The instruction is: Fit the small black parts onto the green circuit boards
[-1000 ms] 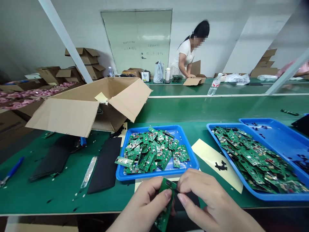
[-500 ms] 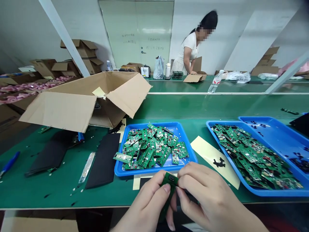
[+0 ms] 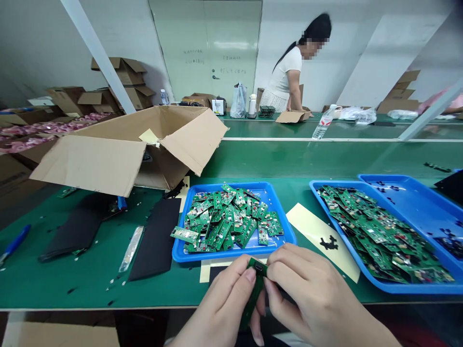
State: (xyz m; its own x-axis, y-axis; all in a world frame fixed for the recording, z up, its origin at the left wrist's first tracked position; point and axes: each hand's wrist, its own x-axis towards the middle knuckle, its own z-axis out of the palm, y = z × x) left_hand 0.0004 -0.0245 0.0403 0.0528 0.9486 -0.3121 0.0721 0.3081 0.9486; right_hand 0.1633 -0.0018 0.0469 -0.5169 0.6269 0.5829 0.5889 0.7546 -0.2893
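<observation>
A green circuit board with a dark port-like part at its upper end is pinched in my left hand, thumb on top and fingers beneath. My right hand closes its thumb and fingertips on the board's upper right corner; whether a small piece is between them is hidden. Just beyond both hands, a blue tray holds a loose heap of green circuit boards. Cream paper and a black sheet lie partly under the tray's near edge.
Farther right are a second blue tray full of boards and another blue tray with small black pieces. An open cardboard box, black foam sheet and blue-handled tool lie left. Across the bench, a person stands by a bottle.
Both hands keep their hold on the circuit board, almost unmoved. Across the bench the person has straightened a little and shifted to the right over a small box.
</observation>
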